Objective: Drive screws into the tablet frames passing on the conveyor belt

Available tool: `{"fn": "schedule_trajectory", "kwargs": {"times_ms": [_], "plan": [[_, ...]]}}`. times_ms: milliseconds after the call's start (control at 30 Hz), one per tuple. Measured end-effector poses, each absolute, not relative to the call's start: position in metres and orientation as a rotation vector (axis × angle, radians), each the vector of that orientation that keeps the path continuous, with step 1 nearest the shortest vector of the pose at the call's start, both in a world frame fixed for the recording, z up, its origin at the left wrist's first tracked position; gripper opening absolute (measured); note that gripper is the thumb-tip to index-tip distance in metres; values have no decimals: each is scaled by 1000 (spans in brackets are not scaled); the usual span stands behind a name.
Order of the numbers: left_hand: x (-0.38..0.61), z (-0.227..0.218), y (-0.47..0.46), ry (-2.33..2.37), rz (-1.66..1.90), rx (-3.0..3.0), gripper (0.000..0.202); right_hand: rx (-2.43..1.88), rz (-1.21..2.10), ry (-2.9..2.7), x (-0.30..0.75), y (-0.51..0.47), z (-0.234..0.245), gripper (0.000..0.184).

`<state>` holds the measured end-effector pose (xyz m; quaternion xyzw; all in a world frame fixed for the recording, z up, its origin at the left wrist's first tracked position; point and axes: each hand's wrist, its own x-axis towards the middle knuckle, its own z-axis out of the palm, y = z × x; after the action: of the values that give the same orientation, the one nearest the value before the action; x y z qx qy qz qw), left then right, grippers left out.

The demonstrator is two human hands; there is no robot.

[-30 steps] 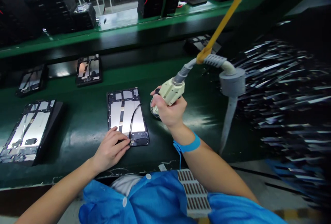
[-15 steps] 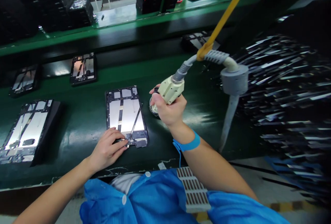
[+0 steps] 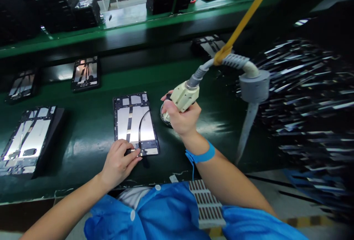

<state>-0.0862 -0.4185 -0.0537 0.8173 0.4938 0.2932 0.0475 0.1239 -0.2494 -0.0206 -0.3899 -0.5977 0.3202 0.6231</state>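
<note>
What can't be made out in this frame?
Head view:
- screwdriver tip: hidden behind the right hand gripping it.
- round dish: mostly covered by that hand; contents unseen.
- What the left hand fingers press on the tablet frame: too small.
- dark stacks at right: blurred.

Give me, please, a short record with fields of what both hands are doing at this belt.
Left hand: fingertips on the lower edge of the open tablet frame, at the end of a black cable; pinch unclear
Right hand: gripping a cream electric screwdriver, above a small round dish
Right wrist: blue strap
Surface: green belt
Nearby: second open frame to the left; yellow cord above
</note>
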Motion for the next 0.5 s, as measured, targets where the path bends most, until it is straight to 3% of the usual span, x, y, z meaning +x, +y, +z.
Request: {"fn": "schedule_trajectory", "kwargs": {"times_ms": [167,500], "plan": [[-87,-61,-428,1612,862,2513,36,-882,733,-1347,128,-250,-16,20],[-88,-75,-366,1621,1016,2427,16,-840,722,-1311,147,-255,-18,20]]}}
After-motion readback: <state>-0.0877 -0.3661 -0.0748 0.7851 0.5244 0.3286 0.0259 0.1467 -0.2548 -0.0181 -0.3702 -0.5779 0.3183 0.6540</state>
